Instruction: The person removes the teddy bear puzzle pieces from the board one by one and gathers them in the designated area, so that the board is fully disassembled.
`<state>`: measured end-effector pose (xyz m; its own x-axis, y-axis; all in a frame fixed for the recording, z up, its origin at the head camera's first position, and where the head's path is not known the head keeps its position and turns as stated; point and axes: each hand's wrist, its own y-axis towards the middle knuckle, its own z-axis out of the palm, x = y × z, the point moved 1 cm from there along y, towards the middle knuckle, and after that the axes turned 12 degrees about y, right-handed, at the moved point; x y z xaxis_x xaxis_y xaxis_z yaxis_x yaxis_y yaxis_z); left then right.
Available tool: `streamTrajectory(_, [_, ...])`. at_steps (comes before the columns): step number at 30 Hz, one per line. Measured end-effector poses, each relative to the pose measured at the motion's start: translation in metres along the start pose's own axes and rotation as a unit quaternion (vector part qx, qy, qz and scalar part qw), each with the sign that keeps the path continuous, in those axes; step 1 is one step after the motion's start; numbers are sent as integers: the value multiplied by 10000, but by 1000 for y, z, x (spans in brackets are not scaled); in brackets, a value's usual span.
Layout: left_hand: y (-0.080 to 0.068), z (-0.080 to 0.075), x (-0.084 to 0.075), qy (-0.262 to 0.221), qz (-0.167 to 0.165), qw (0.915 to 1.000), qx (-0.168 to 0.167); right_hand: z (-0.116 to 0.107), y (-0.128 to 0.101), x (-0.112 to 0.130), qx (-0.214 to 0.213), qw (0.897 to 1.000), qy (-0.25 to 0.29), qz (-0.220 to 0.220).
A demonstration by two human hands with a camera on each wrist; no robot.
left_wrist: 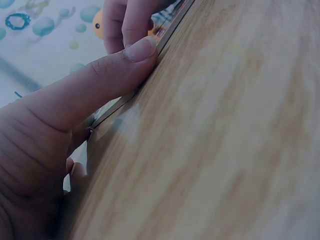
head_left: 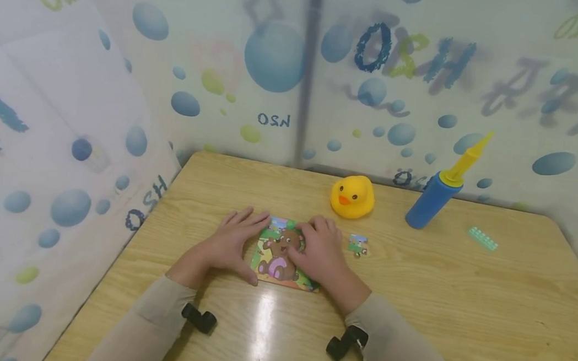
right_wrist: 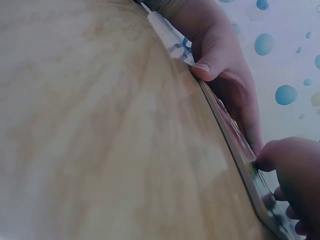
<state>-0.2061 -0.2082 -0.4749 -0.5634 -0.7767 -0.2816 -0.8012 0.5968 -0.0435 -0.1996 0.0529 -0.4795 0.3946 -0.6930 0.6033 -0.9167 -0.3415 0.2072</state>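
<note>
A jigsaw puzzle (head_left: 279, 260) with a brown bear picture lies flat on the wooden table. My left hand (head_left: 232, 243) is spread along its left side, fingers near the upper corner and thumb (left_wrist: 142, 52) against the near edge. From the right, my right hand (head_left: 322, 249) holds the puzzle, its thumb (right_wrist: 267, 157) on the picture and its fingers bent over the upper right part. The right hand covers that part of the picture. A loose puzzle piece (head_left: 358, 244) lies just right of the right hand.
Behind the puzzle sits a yellow rubber duck (head_left: 352, 197). A blue hand pump (head_left: 431, 203) with a yellow nozzle stands tilted at the back right, and a mint green studded strip (head_left: 483, 238) lies farther right. Patterned curtain walls (head_left: 223, 116) border the table (head_left: 410, 304).
</note>
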Motion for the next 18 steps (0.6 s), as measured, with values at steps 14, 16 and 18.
streamTrajectory(14, [-1,-3,-2,5,23,10000,30,-11,20,-1,1019,9898,694,709])
streamTrajectory(16, [-1,-3,-2,8,23,10000,23,-11,21,-1,1025,9892,728,748])
streamTrajectory(18, [-1,-3,-2,15,12,10000,14,-11,22,-1,1010,9891,749,761])
